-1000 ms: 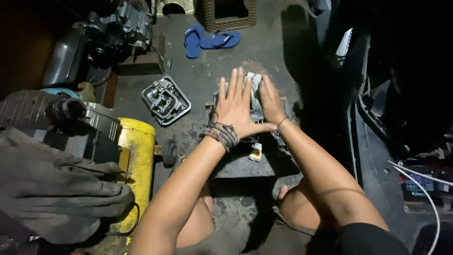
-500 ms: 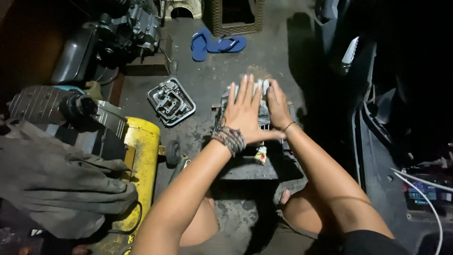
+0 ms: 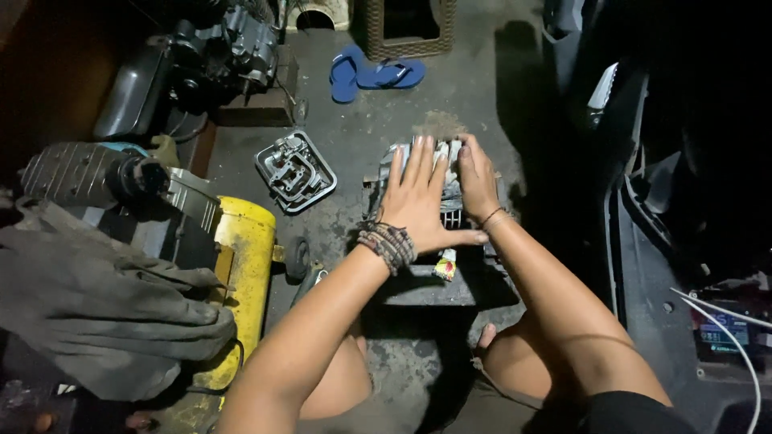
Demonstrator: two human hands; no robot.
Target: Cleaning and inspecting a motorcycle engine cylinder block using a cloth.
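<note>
**Fingers flat on a rag over finned metal**

Fingers (image 3: 420, 161) of the left hand (image 3: 418, 205) lie spread and flat, gripping nothing, pressing a pale crumpled cloth (image 3: 446, 165) onto a grey finned metal engine part (image 3: 438, 217). It sits on a dark block (image 3: 430, 285) on the concrete floor (image 3: 378, 112), between the person's knees. The right hand (image 3: 476, 181) curls loosely over the cloth's far edge; whether it pinches the cloth I cannot tell. Risks, as I judge them: the part could slide off the block's edge under downward pressure (light is poor), and fin edges could nick fingertips. A grey metal cover plate (image 3: 295, 170) lies near the left.
</note>
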